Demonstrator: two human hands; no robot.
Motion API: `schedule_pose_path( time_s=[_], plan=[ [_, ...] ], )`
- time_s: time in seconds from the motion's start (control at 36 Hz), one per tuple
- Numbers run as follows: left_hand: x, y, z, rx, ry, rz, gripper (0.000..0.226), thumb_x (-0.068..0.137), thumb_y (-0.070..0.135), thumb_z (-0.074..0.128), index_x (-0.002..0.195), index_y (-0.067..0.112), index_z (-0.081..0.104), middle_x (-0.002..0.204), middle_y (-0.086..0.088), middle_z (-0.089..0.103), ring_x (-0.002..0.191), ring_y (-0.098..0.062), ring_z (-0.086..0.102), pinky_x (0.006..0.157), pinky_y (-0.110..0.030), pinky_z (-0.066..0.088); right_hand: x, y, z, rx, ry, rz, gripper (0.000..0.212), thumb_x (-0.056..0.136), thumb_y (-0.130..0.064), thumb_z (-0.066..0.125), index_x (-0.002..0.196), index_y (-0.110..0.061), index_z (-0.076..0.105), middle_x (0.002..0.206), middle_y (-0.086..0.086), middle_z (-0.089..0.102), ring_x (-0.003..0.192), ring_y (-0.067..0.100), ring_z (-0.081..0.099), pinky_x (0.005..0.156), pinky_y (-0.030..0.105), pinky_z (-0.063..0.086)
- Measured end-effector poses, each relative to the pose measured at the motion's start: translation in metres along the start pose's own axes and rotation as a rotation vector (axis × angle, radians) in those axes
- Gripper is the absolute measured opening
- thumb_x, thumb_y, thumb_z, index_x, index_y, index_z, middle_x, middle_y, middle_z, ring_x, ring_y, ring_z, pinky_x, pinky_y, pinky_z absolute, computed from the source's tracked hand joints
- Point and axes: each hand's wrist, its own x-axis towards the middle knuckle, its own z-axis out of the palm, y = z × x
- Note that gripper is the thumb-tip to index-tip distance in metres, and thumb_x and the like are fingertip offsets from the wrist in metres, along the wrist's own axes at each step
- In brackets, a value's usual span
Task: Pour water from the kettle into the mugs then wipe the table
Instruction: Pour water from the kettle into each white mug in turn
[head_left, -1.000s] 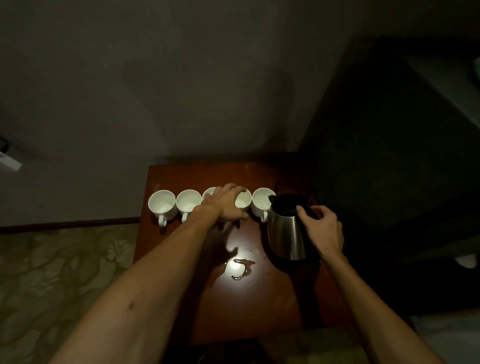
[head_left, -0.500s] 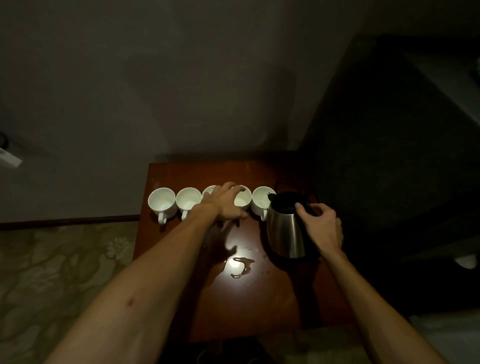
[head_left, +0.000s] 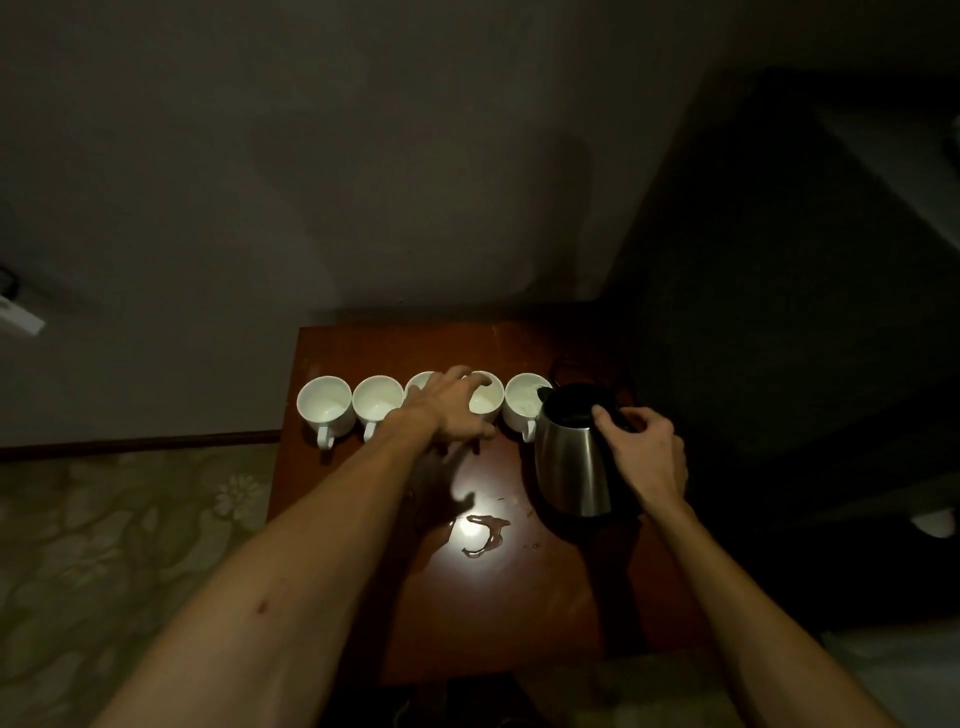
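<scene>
Several white mugs stand in a row at the back of a small brown table (head_left: 545, 613). My left hand (head_left: 449, 408) grips the fourth mug (head_left: 488, 400) from the left, fingers curled over its rim, and hides most of the third mug (head_left: 418, 382). The rightmost mug (head_left: 522, 408) stands just left of a steel kettle (head_left: 569, 462) with an open black top. My right hand (head_left: 644, 457) holds the kettle's black handle; its spout tips slightly toward the rightmost mug. The two left mugs (head_left: 324, 408) (head_left: 377, 408) stand apart from my hands.
A small water puddle (head_left: 483, 535) lies on the table's middle under a bright light spot. A dark cord (head_left: 563, 364) loops behind the kettle. Dark furniture (head_left: 779, 312) stands right of the table. Patterned floor (head_left: 114, 545) lies to the left, a wall behind.
The kettle has risen a little and moved slightly toward the rightmost mug. My left hand stays on the fourth mug.
</scene>
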Motion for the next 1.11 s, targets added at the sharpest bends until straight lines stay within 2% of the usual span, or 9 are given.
schedule_pose_path(
  time_s=[0.11,0.19,0.28,0.42,0.78,1.11],
  plan=[
    [0.000,0.000,0.000,0.000,0.005,-0.002,0.088,0.076,0.058,0.071,0.151,0.034,0.031,0.162,0.002,0.023,0.145,-0.031,0.025,0.108,-0.063,0.030,0.001,0.000,0.001,-0.007,0.006,0.002,0.071,0.097,-0.066,0.068,0.151,-0.021,0.058,0.129,0.006,0.066,0.100,0.015,0.055,0.082,0.035,0.047],
    [0.002,-0.001,0.001,0.003,0.000,-0.004,0.089,0.075,0.058,0.071,0.151,0.034,0.031,0.162,0.001,0.024,0.145,-0.031,0.026,0.108,-0.064,0.031,0.002,0.001,0.002,-0.003,0.014,0.006,0.070,0.096,-0.066,0.068,0.150,-0.022,0.059,0.126,0.004,0.065,0.101,0.015,0.056,0.084,0.037,0.050],
    [0.002,-0.001,0.003,-0.003,-0.006,-0.008,0.089,0.075,0.057,0.071,0.151,0.034,0.032,0.161,0.002,0.025,0.144,-0.031,0.028,0.107,-0.064,0.031,0.004,0.005,0.002,0.003,0.014,0.023,0.071,0.094,-0.070,0.068,0.148,-0.024,0.061,0.129,0.004,0.067,0.105,0.017,0.059,0.093,0.043,0.056],
    [-0.003,0.000,0.003,-0.012,0.003,-0.006,0.088,0.074,0.054,0.071,0.151,0.033,0.033,0.161,0.003,0.025,0.144,-0.030,0.029,0.106,-0.064,0.033,0.004,0.009,0.003,0.039,0.021,0.021,0.071,0.090,-0.075,0.068,0.142,-0.026,0.065,0.127,0.003,0.071,0.116,0.026,0.068,0.101,0.055,0.058],
    [0.000,0.009,-0.004,-0.037,0.025,0.033,0.083,0.076,0.056,0.073,0.148,0.035,0.036,0.157,0.003,0.031,0.140,-0.031,0.031,0.107,-0.060,0.033,0.002,0.003,0.000,0.029,-0.005,0.016,0.069,0.094,-0.069,0.069,0.144,-0.022,0.063,0.123,0.004,0.069,0.112,0.026,0.067,0.099,0.051,0.058],
    [-0.003,0.014,-0.010,-0.024,0.033,0.041,0.081,0.079,0.053,0.072,0.148,0.033,0.037,0.157,0.002,0.032,0.139,-0.031,0.032,0.107,-0.057,0.036,0.005,0.000,-0.001,0.005,-0.027,0.045,0.072,0.090,-0.076,0.068,0.140,-0.024,0.065,0.122,0.003,0.069,0.112,0.027,0.068,0.098,0.053,0.059]
  ],
)
